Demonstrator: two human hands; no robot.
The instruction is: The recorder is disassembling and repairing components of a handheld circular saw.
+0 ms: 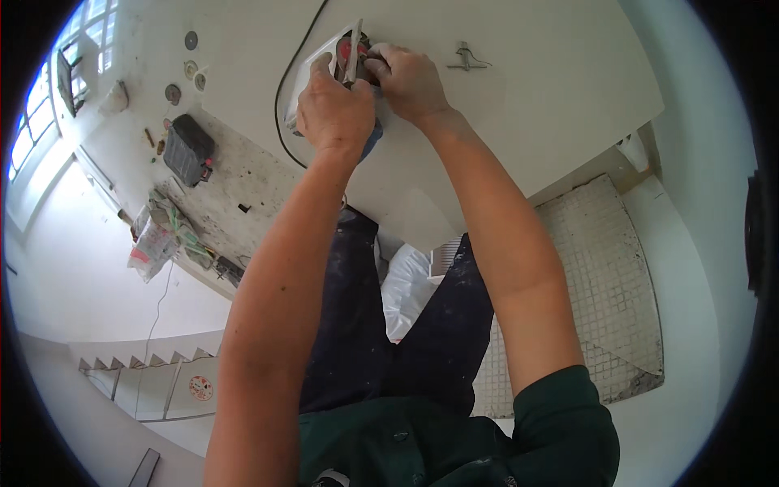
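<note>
A handheld disc cutter [372,146] with a blue body and a pale flat base plate lies on the large white board. Its red round part [344,50] shows between my hands, beside an upright pale, thin-edged piece [355,47]. My left hand [334,109] is closed over the tool, with the index finger stretched along the plate and the thumb near the pale piece. From the right, my right hand [410,81] pinches at the middle of the tool, beside the red part. What its fingertips grip is hidden. The black cord [280,89] curves round the tool's left side.
On the white board [552,89] lies a small T-shaped metal piece [466,61], right of my hands. On the dusty floor at left are a black case [189,150], several loose discs [173,94] and bags [152,242]. A white plastic bag [406,284] lies under the board.
</note>
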